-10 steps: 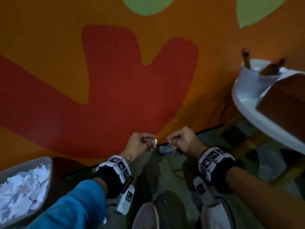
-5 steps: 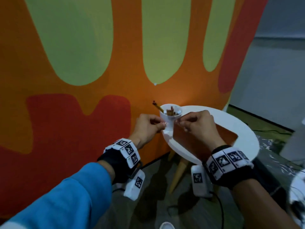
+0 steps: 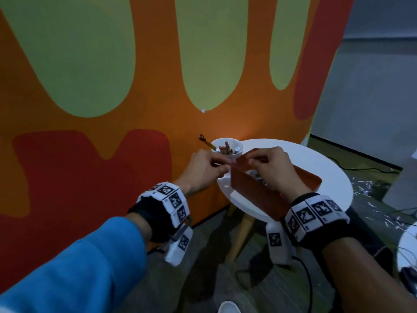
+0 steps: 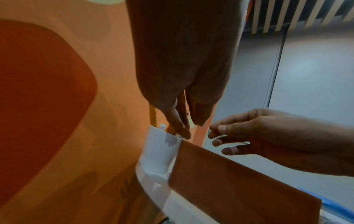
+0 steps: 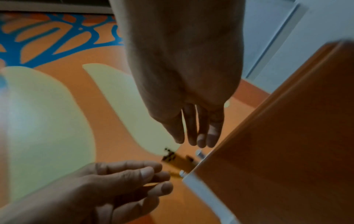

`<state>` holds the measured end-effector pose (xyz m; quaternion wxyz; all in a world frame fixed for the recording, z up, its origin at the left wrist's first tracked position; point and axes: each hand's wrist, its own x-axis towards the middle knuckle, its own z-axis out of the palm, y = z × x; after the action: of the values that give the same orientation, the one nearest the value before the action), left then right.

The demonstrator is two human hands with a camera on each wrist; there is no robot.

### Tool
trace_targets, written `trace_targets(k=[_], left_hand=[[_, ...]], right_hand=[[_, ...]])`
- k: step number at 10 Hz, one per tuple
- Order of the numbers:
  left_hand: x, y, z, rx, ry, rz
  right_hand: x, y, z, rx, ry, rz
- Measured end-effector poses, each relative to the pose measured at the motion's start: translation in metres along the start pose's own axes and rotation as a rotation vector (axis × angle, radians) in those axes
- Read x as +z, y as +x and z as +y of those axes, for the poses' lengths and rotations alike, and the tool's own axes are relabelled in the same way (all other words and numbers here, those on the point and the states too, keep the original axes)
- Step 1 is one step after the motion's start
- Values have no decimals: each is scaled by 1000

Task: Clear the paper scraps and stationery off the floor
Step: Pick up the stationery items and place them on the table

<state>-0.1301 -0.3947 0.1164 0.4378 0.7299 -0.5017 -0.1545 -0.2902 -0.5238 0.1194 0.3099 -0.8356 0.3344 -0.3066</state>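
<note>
Backdrop: orange wall (image 3: pixel 158 123) with green and red blobs fills upper frame; grey wall far right.
Surface: round white table (image 3: pixel 334 177) centre-right, holding white pencil cup (image 3: pixel 237 146) and brown box (image 3: pixel 255 195).
Change: a second ago both hands pinched small bits low over the floor; now they are up at the cup and box.
Left hand (image 3: pixel 203 171): beside the cup, fingers loosely extended, seems empty.
Right hand (image 3: pixel 274 168): over the box, fingers relaxed; wrist view blurry, possibly a small clear item at fingertips.
Task items: pencils (image 3: pixel 225 147) in cup; white scraps (image 3: pixel 365 188) left on floor, right edge.
Meaning: likely drop-off done; more floor pickup needed.
</note>
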Motion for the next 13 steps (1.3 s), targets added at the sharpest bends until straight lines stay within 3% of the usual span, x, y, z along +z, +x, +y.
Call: trace_targets(k=[2, 3, 5, 6, 7, 8, 9, 10, 11, 12, 13], left_hand=[[-70, -61, -57, -89, 12, -69], [-91, -96, -108, -198, 51, -86], [-64, -185, -260, -485, 39, -125], [-32, -231, -328, -606, 52, -215], [0, -269, -378, -668, 69, -279], [28, -296, -416, -719, 131, -318], [56, -317, -447, -667, 268, -285], [81, -326, -459, -619, 280, -363], [106, -336, -468, -623, 225, -313], [121, -341, -467, -550, 286, -244], [129, -346, -469, -439, 283, -187]], right_hand=[[88, -18, -57, -169, 23, -426], [151, -32, -60, -144, -55, -626], [310, -113, -2, 13, -251, -1060], [371, -170, 42, 103, -300, -1127], [421, -235, 124, 293, -192, -1072], [439, -252, 150, 249, -249, -1053], [458, -272, 173, 289, -286, -1075], [466, -284, 174, 292, -245, -942], [468, -301, 166, 192, -177, -809], [473, -315, 168, 100, -213, -683], [478, -323, 172, 43, -257, -650]])
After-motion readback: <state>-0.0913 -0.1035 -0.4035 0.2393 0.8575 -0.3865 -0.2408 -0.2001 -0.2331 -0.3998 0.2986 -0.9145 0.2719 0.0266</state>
